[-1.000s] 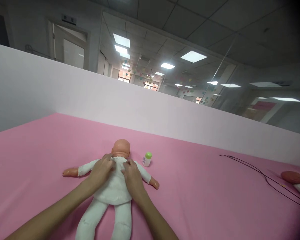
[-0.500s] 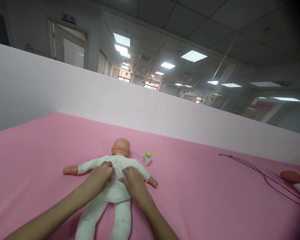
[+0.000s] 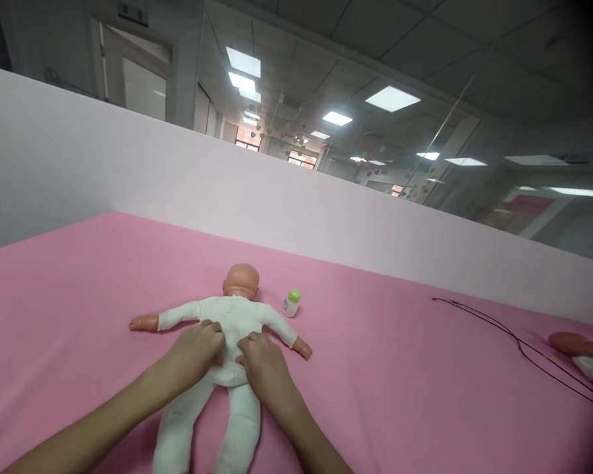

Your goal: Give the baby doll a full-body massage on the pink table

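Observation:
A baby doll with a soft white cloth body lies face down, its bald head away from me and its arms spread. My left hand rests on the left side of its back, fingers curled in against the cloth. On the right side of the lower back, my right hand is bent the same way, thumb turned inward. Both hands look closed on the doll's body; the fingertips are partly hidden. Past the doll's right arm stands a small white bottle with a green cap.
A pink cover lies under everything, and a low white wall rises behind it. Thin black cables run across the right side. Near the right edge lie an orange-brown object and a white one, partly cut off.
Both hands have slid slightly down the doll's back, toward its waist. The doll and bottle appear a little higher in the picture as the view shifts.

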`<state>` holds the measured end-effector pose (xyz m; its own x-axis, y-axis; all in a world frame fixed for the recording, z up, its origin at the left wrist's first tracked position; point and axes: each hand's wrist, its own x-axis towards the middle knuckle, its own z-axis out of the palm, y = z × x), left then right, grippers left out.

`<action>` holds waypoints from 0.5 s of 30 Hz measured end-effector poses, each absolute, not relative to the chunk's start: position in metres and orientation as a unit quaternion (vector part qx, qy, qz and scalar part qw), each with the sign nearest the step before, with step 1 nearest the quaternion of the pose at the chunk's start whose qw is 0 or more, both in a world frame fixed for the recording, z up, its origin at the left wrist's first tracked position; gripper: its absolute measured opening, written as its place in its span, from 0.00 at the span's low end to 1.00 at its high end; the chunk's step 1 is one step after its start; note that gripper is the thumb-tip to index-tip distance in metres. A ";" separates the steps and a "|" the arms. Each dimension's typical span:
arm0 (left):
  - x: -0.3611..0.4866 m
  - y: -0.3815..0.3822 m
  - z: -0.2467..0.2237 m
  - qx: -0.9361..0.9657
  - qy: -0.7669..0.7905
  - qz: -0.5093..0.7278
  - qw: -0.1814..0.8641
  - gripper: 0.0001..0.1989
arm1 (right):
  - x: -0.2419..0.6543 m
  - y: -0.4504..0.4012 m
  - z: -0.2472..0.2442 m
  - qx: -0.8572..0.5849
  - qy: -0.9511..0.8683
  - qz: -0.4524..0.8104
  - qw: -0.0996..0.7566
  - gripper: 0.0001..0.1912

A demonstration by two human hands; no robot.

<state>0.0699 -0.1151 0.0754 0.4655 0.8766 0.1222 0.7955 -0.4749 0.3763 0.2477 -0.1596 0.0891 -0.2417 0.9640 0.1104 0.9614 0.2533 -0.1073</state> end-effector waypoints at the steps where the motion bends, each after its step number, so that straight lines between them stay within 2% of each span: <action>1: 0.074 -0.118 0.078 0.853 0.494 0.126 0.110 0.12 | 0.243 -0.159 0.086 -0.617 -0.785 -0.010 0.060 0.11; 3: 0.087 -0.121 0.082 0.860 0.499 0.083 0.071 0.16 | 0.231 -0.154 0.080 -0.634 -0.772 -0.043 0.029 0.15; 6: 0.099 -0.118 0.083 0.854 0.511 0.071 0.071 0.18 | 0.223 -0.148 0.077 -0.642 -0.765 -0.050 0.018 0.17; 10: 0.081 -0.123 0.083 0.854 0.500 0.106 0.094 0.16 | 0.237 -0.165 0.088 -0.622 -0.781 -0.022 0.046 0.13; 13: 0.064 -0.138 0.081 0.860 0.496 0.084 0.084 0.15 | 0.248 -0.183 0.090 -0.608 -0.791 -0.002 0.070 0.07; 15: 0.062 -0.147 0.071 0.861 0.496 0.069 0.093 0.13 | 0.247 -0.187 0.084 -0.614 -0.786 0.002 0.067 0.07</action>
<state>0.0624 -0.1470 0.0708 0.4991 0.8661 0.0277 0.8404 -0.4916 0.2281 0.2475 -0.1871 0.0838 -0.2369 0.9661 0.1029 0.9655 0.2459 -0.0856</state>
